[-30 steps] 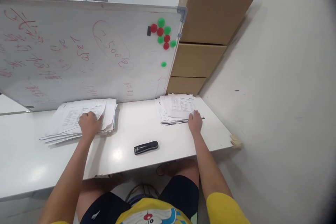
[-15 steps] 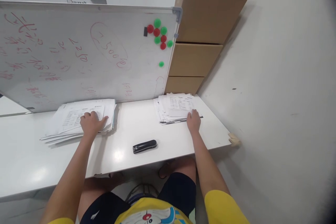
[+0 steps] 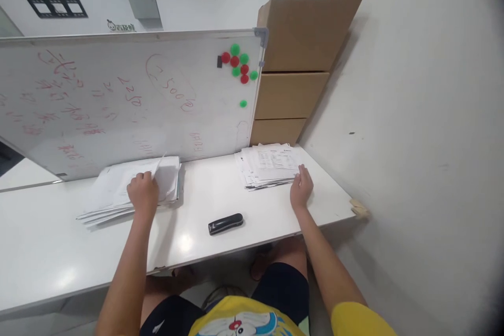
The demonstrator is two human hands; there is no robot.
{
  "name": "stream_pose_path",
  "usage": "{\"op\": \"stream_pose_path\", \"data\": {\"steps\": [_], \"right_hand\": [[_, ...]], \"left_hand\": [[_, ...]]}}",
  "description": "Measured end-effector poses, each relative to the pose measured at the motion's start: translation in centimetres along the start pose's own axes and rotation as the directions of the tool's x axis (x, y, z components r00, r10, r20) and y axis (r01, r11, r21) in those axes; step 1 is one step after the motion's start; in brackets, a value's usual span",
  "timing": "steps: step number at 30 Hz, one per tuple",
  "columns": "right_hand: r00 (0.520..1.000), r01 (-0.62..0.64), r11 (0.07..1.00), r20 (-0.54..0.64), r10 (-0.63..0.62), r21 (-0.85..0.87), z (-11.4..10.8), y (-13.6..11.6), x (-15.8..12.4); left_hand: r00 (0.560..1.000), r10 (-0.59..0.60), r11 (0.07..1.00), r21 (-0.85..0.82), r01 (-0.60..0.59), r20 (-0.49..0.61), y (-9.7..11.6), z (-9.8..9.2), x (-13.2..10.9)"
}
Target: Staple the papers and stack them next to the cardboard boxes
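My left hand point(image 3: 143, 193) is closed on the edge of a paper sheet point(image 3: 158, 167), which curls up from the left paper stack point(image 3: 106, 189). That stack is thick, with uneven edges and several layers fanned out at its front. On the right, my right hand point(image 3: 302, 189) rests on its side at the near right corner of a second paper stack point(image 3: 271, 165). Its fingers are loosely curled and apart from the thumb, with nothing visible held between them. Printed tables show on the top sheet there. Between the stacks, nearer to me, lies a black stapler point(image 3: 226, 224).
A whiteboard point(image 3: 208, 115) with red writing and red and green magnets stands behind the white table point(image 3: 205, 184). Stacked cardboard boxes point(image 3: 293, 94) rise at the back right against the wall point(image 3: 413, 142). A tan piece point(image 3: 359, 208) sits at the table's right corner.
My left hand has gone from lying spread on the left stack to gripping and lifting a sheet's edge. My right hand has turned on its side at the right stack's corner. The view has shifted.
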State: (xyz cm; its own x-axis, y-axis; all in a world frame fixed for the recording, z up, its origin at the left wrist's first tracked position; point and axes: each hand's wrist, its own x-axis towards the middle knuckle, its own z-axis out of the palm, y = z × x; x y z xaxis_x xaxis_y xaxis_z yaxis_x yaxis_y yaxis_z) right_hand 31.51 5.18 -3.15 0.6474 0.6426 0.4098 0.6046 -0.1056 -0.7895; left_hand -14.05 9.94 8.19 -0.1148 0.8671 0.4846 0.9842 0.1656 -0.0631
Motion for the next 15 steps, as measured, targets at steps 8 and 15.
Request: {"op": "stream_pose_path", "data": {"steps": [8, 15], "right_hand": [[0.687, -0.659, 0.502, 0.721, 0.095, 0.561, -6.1, -10.1, -14.2], [0.798, -0.442, 0.823, 0.576, 0.179, 0.357, -12.1, -6.1, -13.0]], "left_hand": [[0.567, 0.785, 0.483, -0.327, -0.812, -0.248, 14.4, -6.3, -16.8], [0.471, 0.849, 0.215, -0.655, -0.724, -0.241, 15.8, -6.3, -22.3]]}}
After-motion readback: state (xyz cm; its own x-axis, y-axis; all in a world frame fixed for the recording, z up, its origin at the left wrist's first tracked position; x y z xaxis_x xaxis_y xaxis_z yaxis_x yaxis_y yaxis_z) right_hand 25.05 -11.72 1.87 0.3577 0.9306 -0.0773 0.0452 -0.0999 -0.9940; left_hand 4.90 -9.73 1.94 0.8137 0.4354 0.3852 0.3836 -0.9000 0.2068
